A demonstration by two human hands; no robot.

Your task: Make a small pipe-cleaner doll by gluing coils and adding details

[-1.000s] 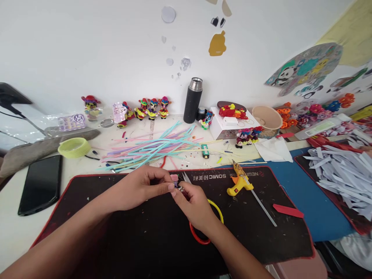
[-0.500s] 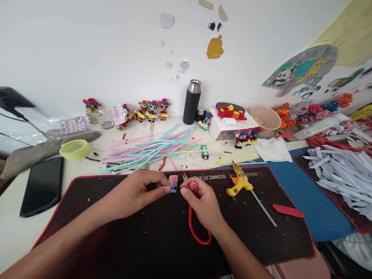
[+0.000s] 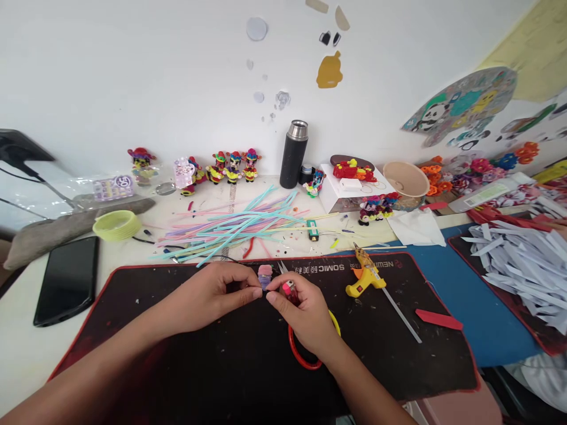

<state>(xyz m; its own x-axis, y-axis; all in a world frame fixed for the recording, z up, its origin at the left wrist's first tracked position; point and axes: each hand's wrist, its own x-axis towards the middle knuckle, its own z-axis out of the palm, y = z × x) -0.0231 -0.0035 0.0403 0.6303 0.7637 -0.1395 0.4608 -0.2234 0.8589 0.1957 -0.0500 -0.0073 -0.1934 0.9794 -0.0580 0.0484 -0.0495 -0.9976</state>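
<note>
The white desk (image 3: 26, 360) is partly covered by a black mat (image 3: 199, 366); beyond it, pastel pipe cleaners (image 3: 237, 227) are strewn and a flask (image 3: 293, 156) is placed, with a phone (image 3: 66, 280) laid leftward.

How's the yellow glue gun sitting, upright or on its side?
On its side: the glue gun shows its profile flat on the black mat, with the glue stick protruding from the back.

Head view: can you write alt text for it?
A person's left hand pinches a small pink and purple piece above a black mat; the right hand, close by, holds a reddish object. Scissors lie partly hidden beneath the right hand, with a yellow glue gun and pastel pipe cleaners nearby.
</note>
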